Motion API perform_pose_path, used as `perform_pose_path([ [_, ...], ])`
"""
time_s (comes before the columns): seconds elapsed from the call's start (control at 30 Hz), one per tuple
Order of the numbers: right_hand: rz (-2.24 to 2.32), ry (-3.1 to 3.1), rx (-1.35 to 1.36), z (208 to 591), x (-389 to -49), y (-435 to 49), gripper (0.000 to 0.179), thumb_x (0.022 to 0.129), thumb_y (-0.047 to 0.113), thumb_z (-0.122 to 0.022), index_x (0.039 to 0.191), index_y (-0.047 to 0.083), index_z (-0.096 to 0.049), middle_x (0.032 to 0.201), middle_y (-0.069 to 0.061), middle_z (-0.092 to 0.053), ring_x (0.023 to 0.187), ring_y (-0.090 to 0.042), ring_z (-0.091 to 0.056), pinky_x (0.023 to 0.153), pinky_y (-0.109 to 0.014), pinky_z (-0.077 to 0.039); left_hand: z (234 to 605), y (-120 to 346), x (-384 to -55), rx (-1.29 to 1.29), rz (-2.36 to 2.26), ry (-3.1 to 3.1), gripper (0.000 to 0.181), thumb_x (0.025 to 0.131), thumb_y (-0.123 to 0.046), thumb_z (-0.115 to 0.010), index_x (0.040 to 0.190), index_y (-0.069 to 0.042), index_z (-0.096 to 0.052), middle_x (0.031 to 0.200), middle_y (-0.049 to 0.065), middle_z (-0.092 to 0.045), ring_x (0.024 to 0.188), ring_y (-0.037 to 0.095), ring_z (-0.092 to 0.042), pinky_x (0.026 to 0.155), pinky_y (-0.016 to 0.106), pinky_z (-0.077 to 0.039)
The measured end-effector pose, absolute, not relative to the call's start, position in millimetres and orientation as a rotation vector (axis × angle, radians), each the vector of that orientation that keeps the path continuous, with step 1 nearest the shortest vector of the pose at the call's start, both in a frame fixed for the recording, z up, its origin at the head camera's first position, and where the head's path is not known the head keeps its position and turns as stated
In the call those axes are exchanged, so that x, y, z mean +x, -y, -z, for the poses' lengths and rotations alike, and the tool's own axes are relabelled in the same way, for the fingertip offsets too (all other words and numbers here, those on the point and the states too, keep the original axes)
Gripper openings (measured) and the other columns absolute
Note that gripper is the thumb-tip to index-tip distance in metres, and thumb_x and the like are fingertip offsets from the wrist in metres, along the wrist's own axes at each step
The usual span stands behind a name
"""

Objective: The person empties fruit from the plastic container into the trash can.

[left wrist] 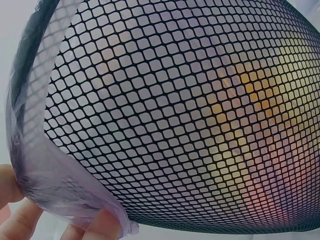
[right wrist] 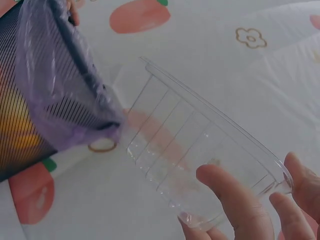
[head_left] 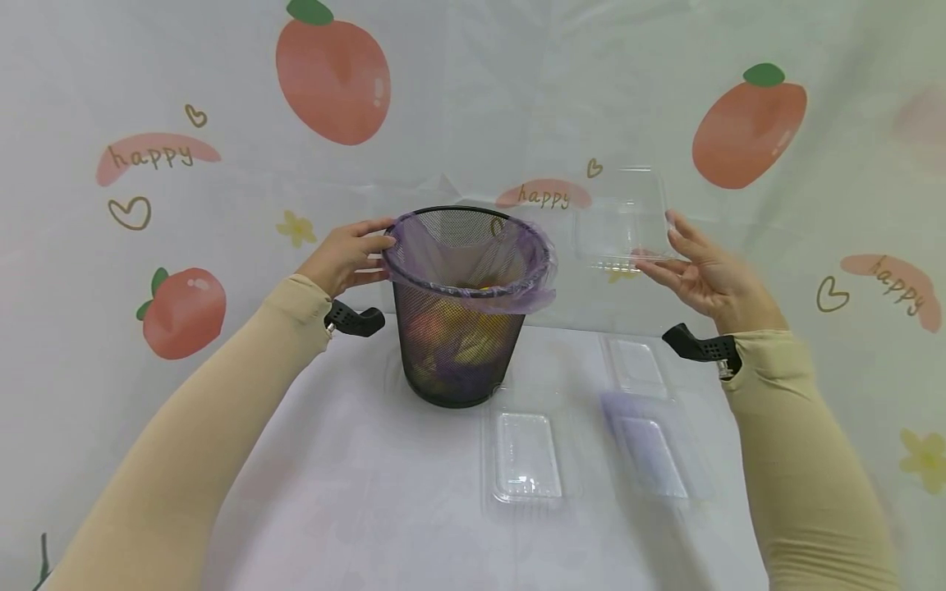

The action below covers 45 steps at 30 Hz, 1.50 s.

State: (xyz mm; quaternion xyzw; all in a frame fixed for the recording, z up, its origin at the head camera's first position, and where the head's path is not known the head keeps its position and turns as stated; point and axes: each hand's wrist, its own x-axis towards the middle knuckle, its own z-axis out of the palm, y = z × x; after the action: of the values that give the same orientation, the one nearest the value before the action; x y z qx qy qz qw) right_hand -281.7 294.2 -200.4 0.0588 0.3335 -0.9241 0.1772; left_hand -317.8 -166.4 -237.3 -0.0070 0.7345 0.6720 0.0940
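A black mesh wastebasket (head_left: 458, 345) with a purple bag (head_left: 528, 283) folded over its rim stands on the table. Yellow and reddish things show through its mesh. My left hand (head_left: 351, 258) grips the basket's rim and the bag at the left; in the left wrist view its fingers (left wrist: 20, 220) pinch the bag's edge. Held up to the right of the basket is a clear plastic container (head_left: 624, 217), its end pinched by my right hand (head_left: 713, 275). In the right wrist view the thumb (right wrist: 240, 205) lies against the container's ribbed side (right wrist: 170, 125).
Several clear plastic trays lie on the white table (head_left: 332, 492): one tray (head_left: 528, 460) in front of the basket, another tray (head_left: 650, 460) with a purple tint to its right, and a further tray (head_left: 639, 365) behind. A printed curtain (head_left: 473, 98) hangs close behind the basket.
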Motion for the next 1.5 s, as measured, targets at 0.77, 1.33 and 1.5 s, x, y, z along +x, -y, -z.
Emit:
perform_pose_path([
  [0.77,2.333,-1.393,0.134,310.5,-290.5,-307.3,0.064,0.101,0.003,-0.044,0.152,0.035,-0.024,0.158,0.000,0.027,0.148,-0.027,0.012,0.097,-0.029,-0.051,236.7,166.6,-314.9,-0.025,-1.999,-2.179,0.054,0.100,-0.021,-0.054,0.151,-0.025,-0.037,0.128,0.000,-0.048,0.102,0.015,-0.056,0.088,0.025,-0.054],
  [1.33,2.111,-1.655,0.185,363.0,-299.9,-276.4,0.069,0.103,0.002,-0.039,0.156,0.018,0.002,0.158,-0.016,0.020,0.147,-0.036,0.007,0.099,-0.029,-0.049,236.8,166.6,-313.8,-0.016,-2.008,-2.174,0.053,0.100,-0.021,-0.054,0.150,-0.025,-0.037,0.122,-0.001,-0.050,0.098,0.013,-0.057,0.086,0.024,-0.055],
  [1.5,2.083,-1.727,0.165,380.3,-306.9,-275.4,0.072,0.101,0.004,-0.046,0.157,0.014,-0.002,0.159,-0.019,0.011,0.142,-0.037,-0.018,0.096,-0.029,-0.052,237.7,166.5,-314.1,-0.010,-2.002,-2.184,0.053,0.100,-0.021,-0.053,0.151,-0.025,-0.037,0.124,0.000,-0.049,0.100,0.014,-0.057,0.089,0.026,-0.054],
])
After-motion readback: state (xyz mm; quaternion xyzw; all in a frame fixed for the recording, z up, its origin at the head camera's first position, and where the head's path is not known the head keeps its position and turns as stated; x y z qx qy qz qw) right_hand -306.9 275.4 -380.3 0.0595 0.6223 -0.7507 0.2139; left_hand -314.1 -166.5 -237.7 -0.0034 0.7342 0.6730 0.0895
